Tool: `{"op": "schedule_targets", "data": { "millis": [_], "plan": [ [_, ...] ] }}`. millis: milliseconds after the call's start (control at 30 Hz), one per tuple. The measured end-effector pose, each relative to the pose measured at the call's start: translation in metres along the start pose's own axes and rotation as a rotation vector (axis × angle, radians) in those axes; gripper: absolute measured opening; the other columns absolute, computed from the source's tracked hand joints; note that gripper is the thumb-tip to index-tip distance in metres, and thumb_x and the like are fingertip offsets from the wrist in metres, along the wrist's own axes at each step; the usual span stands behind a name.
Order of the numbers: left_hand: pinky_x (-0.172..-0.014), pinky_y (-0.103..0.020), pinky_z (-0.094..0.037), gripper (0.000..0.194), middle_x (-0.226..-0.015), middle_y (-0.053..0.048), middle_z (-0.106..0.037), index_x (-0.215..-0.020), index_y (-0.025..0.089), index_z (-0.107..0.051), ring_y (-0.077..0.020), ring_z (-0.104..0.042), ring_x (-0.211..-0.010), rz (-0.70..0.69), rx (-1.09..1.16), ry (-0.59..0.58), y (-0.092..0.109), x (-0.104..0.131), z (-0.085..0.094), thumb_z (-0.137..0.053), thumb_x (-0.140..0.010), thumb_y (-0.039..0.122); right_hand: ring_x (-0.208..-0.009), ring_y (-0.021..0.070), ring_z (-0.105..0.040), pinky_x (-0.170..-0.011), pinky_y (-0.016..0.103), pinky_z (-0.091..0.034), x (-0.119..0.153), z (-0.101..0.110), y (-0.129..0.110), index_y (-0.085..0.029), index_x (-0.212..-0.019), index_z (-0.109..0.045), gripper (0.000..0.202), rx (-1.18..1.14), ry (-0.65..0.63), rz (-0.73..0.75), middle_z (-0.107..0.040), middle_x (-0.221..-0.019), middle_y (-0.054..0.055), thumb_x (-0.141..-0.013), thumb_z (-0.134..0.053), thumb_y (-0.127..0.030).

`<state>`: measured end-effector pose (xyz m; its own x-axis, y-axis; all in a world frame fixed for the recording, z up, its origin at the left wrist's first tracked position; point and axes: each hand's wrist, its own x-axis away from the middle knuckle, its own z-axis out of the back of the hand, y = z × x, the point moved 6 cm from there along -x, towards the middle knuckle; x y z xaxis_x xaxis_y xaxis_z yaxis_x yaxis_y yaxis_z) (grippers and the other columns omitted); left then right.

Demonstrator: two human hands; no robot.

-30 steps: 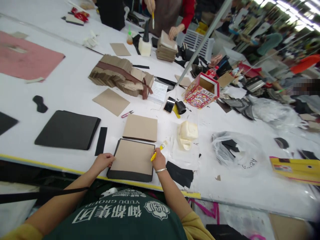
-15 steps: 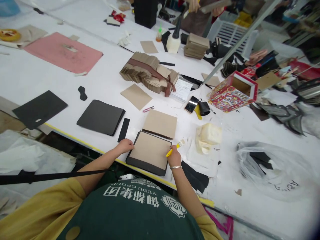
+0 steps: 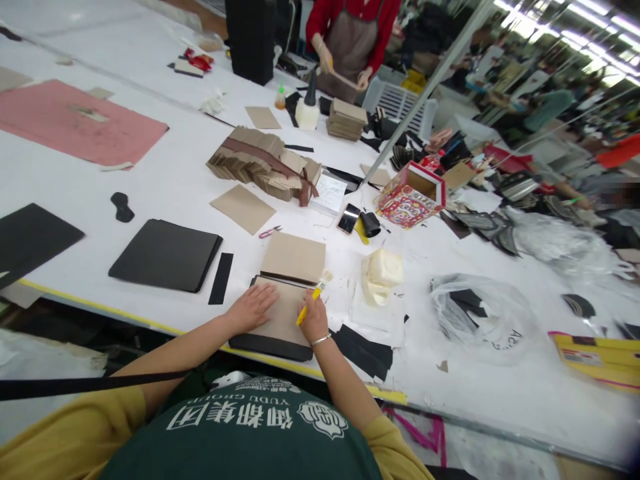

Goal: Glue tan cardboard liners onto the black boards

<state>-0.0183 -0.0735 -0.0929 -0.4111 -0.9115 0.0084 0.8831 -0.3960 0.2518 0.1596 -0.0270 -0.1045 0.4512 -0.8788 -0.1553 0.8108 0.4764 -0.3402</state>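
A beige board [image 3: 284, 321] lies on top of black sheets [image 3: 273, 347] at the table's front edge. My left hand [image 3: 255, 306] rests flat on the board's left part, fingers stretched out. At the board's right side my right hand [image 3: 314, 319] is closed round a brush [image 3: 316, 297] with a yellow handle, its pale bristles pointing up and away. Just behind lies a stack of beige boards [image 3: 294, 257]. Left of my hands are a black strip [image 3: 221, 279] and a stack of black sheets [image 3: 166, 255]. Black pieces [image 3: 364, 351] lie right of my right wrist.
A cream container [image 3: 382, 275] stands to the right, near a clear plastic bag [image 3: 483, 317]. Farther back are a tied bundle of boards [image 3: 263, 162], a phone [image 3: 349, 218], a red box [image 3: 411, 195] and a slanting metal pole [image 3: 425, 93]. A co-worker [image 3: 350, 47] stands across the table.
My left hand has moved from the board's left edge onto its top and flattened. My right hand still holds the brush, now more upright. The view has swung to the right.
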Motion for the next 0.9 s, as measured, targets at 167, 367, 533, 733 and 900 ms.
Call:
{"op": "schedule_targets", "data": {
  "millis": [167,367,533,733,900],
  "plan": [
    [-0.106,-0.046,-0.005,0.066,-0.144,-0.011,-0.026,-0.136,0.019,-0.031,-0.0262,-0.018,-0.132,-0.089,-0.024,-0.014,0.005,0.000,-0.034,-0.039,-0.081,0.054,-0.118,0.0249,-0.038,-0.098,0.046,-0.032,0.010,-0.029,-0.016,-0.013,-0.098,-0.051,0.019,-0.076,0.023,0.118,-0.047,-0.123,0.015,-0.081,-0.043,-0.012],
    [-0.103,-0.044,-0.013,0.053,-0.139,-0.012,-0.036,-0.129,0.019,-0.042,-0.0273,-0.028,-0.127,-0.082,-0.052,-0.022,0.010,0.004,-0.028,-0.041,-0.083,0.047,-0.097,0.0236,-0.054,-0.089,0.042,-0.042,0.001,0.018,-0.013,-0.014,-0.112,-0.050,0.034,-0.196,-0.044,0.005,-0.060,-0.103,0.012,-0.084,-0.047,-0.033],
    [-0.093,-0.038,-0.029,0.037,-0.127,-0.011,-0.049,-0.121,0.019,-0.050,-0.0240,-0.040,-0.115,-0.136,-0.052,-0.052,0.029,0.009,-0.025,-0.039,-0.087,0.030,-0.057,0.0113,-0.059,-0.058,0.025,-0.051,-0.028,0.031,-0.031,-0.018,-0.105,-0.053,0.036,-0.750,-0.071,-0.386,-0.062,-0.075,0.003,-0.089,-0.031,-0.041],
    [-0.090,-0.039,-0.031,0.035,-0.127,-0.009,-0.049,-0.118,0.019,-0.052,-0.0258,-0.038,-0.118,-0.105,-0.060,-0.029,0.030,0.011,-0.026,-0.040,-0.087,0.029,-0.048,0.0105,-0.058,-0.046,0.020,-0.048,-0.061,-0.023,-0.065,-0.020,-0.082,-0.058,0.014,-0.986,-0.171,-0.594,-0.061,-0.059,0.000,-0.078,-0.053,-0.033],
    [-0.091,-0.037,-0.032,0.034,-0.127,-0.006,-0.051,-0.118,0.022,-0.053,-0.0234,-0.043,-0.113,-0.077,-0.059,-0.038,0.027,0.012,-0.024,-0.042,-0.086,0.027,-0.044,0.0103,-0.057,-0.044,0.020,-0.048,-0.039,-0.006,-0.018,-0.019,-0.080,-0.058,0.013,-0.871,-0.137,-0.712,-0.060,-0.056,0.000,-0.078,-0.051,-0.030]
  ]
}}
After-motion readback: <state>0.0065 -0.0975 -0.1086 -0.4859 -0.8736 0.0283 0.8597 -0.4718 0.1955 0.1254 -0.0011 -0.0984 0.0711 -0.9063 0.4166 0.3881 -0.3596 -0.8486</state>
